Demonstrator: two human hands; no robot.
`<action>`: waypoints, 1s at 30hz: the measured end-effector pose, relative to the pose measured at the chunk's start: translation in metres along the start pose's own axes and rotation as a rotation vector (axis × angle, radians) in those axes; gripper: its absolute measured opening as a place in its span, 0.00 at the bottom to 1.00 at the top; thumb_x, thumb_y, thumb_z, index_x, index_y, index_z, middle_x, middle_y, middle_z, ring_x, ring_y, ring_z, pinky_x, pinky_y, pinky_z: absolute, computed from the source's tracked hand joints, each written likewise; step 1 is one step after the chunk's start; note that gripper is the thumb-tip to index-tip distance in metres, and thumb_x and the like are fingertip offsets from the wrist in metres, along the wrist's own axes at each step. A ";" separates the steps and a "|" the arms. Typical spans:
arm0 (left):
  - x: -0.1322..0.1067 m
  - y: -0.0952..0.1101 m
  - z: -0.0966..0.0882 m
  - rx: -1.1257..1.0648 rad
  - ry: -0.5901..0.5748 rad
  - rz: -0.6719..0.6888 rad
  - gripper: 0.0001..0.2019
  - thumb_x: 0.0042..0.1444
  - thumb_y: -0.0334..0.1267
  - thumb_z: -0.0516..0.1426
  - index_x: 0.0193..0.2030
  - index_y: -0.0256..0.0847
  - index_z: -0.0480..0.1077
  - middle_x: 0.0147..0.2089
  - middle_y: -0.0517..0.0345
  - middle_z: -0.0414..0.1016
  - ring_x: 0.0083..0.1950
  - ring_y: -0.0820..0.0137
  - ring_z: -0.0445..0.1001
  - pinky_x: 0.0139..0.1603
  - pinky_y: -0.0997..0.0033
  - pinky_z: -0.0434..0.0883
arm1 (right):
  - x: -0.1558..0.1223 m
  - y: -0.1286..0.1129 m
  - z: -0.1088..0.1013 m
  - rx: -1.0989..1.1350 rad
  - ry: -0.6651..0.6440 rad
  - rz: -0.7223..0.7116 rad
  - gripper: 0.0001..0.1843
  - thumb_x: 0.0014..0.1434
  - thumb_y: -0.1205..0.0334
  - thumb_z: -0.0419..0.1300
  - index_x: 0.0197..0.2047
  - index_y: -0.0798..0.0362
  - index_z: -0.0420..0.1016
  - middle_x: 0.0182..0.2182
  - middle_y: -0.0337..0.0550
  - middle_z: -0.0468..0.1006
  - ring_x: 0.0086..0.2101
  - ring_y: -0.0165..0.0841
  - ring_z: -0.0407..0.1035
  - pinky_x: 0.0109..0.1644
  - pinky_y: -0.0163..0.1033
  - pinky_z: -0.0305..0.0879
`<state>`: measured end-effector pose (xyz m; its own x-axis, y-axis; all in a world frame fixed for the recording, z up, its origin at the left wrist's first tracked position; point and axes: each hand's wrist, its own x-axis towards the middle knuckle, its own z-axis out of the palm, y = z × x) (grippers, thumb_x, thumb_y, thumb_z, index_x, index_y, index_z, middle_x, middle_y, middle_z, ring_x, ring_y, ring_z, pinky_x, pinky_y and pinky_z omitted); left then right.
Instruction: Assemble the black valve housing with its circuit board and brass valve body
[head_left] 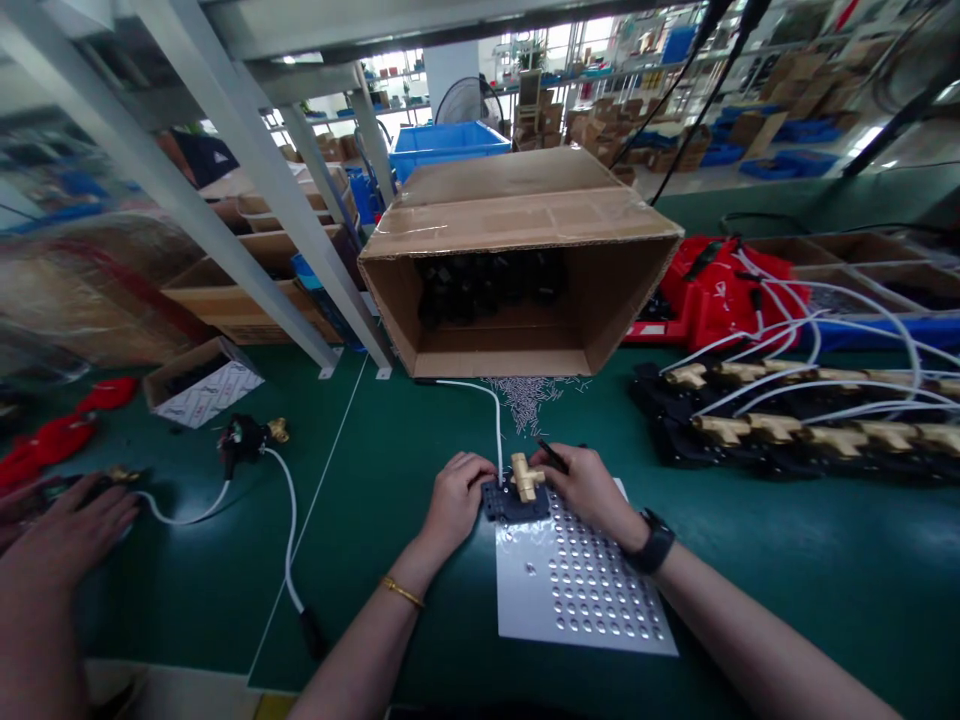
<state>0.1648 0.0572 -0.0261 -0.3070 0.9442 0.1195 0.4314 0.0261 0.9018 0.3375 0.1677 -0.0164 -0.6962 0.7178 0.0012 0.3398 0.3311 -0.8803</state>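
A flat black plastic housing [495, 503] lies at the top of a silver sheet, with a brass tee fitting [523, 478] standing on it. From the housing a white cable [498, 430] runs up and bends left towards the carton. My left hand [455, 505] is closed at the housing's left edge, fingertips pressed together beside the cable's lower end. On the other side, my right hand [589, 490] is closed around a thin black pen-like tool [553, 457], its fingers close to the brass fitting. The fingertips partly hide what they touch.
Small screws [525, 400] lie heaped before an open carton [502, 362] holding black parts. The silver sheet [532, 610] has rows of round bumps. Brass-fitted assemblies [780, 430] line the right. A co-worker's hand [71, 525] works at left, near another assembly [244, 442].
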 end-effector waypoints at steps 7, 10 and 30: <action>-0.001 -0.011 -0.001 0.087 -0.067 0.204 0.16 0.49 0.20 0.48 0.33 0.39 0.72 0.34 0.55 0.77 0.37 0.68 0.71 0.42 0.67 0.66 | -0.014 -0.002 0.000 -0.072 0.049 -0.056 0.10 0.55 0.66 0.53 0.32 0.52 0.76 0.32 0.44 0.79 0.33 0.37 0.72 0.39 0.39 0.65; -0.002 -0.014 -0.003 0.111 -0.099 0.248 0.15 0.52 0.21 0.48 0.35 0.40 0.73 0.36 0.55 0.77 0.38 0.68 0.71 0.43 0.65 0.66 | -0.011 -0.003 -0.001 -0.052 0.088 0.022 0.09 0.56 0.64 0.54 0.33 0.53 0.76 0.31 0.44 0.79 0.32 0.36 0.73 0.36 0.38 0.67; 0.072 -0.014 0.002 0.231 -0.130 0.049 0.05 0.47 0.27 0.58 0.24 0.40 0.69 0.30 0.59 0.68 0.38 0.68 0.67 0.46 0.67 0.64 | -0.023 0.000 0.011 -0.147 0.150 -0.006 0.10 0.56 0.66 0.53 0.34 0.52 0.76 0.31 0.43 0.79 0.31 0.37 0.73 0.36 0.39 0.68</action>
<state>0.1386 0.1254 -0.0311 -0.1759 0.9800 0.0926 0.6300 0.0398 0.7756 0.3472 0.1444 -0.0219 -0.6005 0.7949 0.0864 0.4321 0.4135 -0.8014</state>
